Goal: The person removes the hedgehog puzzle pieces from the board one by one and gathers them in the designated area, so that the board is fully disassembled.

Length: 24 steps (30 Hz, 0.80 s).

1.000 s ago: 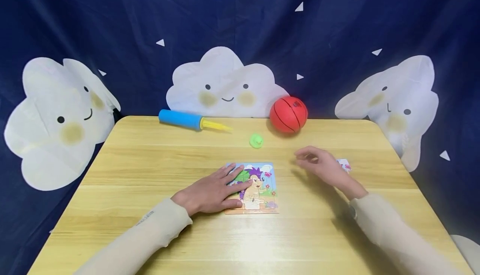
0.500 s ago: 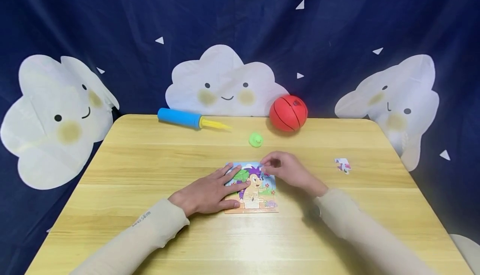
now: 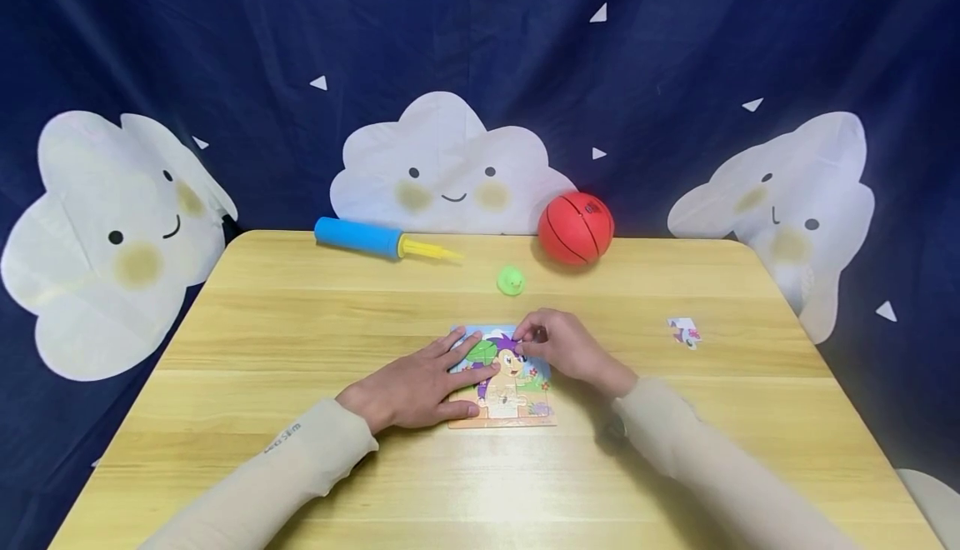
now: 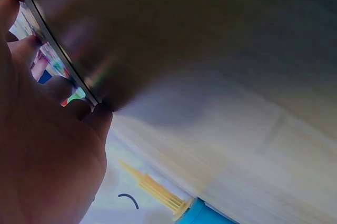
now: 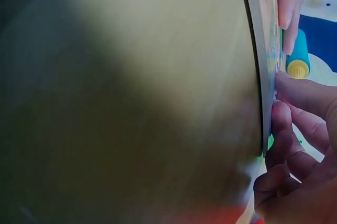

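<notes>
In the middle of the desk (image 3: 300, 467), the left hand (image 3: 416, 387) lies flat on the puzzle (image 3: 506, 392) while the right hand (image 3: 566, 343) pinches a piece at its top, and a hard push could slide the puzzle.

A blue and yellow pump (image 3: 375, 240) lies at the far edge of the wooden table (image 3: 300, 342), upper left of centre, and a red ball (image 3: 576, 228) sits to its right. A small green toy (image 3: 512, 281) rests between them, slightly nearer. Behind hangs a dark blue backdrop (image 3: 225, 33) bearing smiling white clouds (image 3: 450, 167).
</notes>
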Available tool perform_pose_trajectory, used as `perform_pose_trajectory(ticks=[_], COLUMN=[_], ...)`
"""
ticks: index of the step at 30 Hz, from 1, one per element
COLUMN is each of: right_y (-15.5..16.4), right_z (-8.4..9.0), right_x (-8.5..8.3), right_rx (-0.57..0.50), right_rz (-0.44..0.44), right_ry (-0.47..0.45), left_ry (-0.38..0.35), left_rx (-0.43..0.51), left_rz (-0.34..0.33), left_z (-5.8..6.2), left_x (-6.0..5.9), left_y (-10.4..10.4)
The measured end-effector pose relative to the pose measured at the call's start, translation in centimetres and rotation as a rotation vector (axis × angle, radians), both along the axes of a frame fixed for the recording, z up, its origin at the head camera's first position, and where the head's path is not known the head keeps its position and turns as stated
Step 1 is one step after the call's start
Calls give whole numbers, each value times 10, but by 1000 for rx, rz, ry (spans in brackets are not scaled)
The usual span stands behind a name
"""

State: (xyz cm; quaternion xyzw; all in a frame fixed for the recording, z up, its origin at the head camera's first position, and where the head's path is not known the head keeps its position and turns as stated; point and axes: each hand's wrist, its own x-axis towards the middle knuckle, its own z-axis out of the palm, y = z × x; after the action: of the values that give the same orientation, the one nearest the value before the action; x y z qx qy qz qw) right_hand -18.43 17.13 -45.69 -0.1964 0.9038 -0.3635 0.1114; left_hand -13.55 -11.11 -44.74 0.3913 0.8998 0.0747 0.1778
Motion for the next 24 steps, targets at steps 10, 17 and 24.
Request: perform_pose_trajectory(ticks=[10, 17, 24], right_y=[2, 4, 5], right_z=[-4, -4, -5], right_x=[-1, 0, -1], right_rx=[-24, -61, -53], right_rz=[38, 69, 102], right_ry=[26, 44, 50], left_ry=[-4, -15, -15], left_rx=[7, 14, 20], left_rz=[4, 9, 7], left_z=[0, 0, 0], left_x=[1, 1, 1], left_y=[0, -1, -1])
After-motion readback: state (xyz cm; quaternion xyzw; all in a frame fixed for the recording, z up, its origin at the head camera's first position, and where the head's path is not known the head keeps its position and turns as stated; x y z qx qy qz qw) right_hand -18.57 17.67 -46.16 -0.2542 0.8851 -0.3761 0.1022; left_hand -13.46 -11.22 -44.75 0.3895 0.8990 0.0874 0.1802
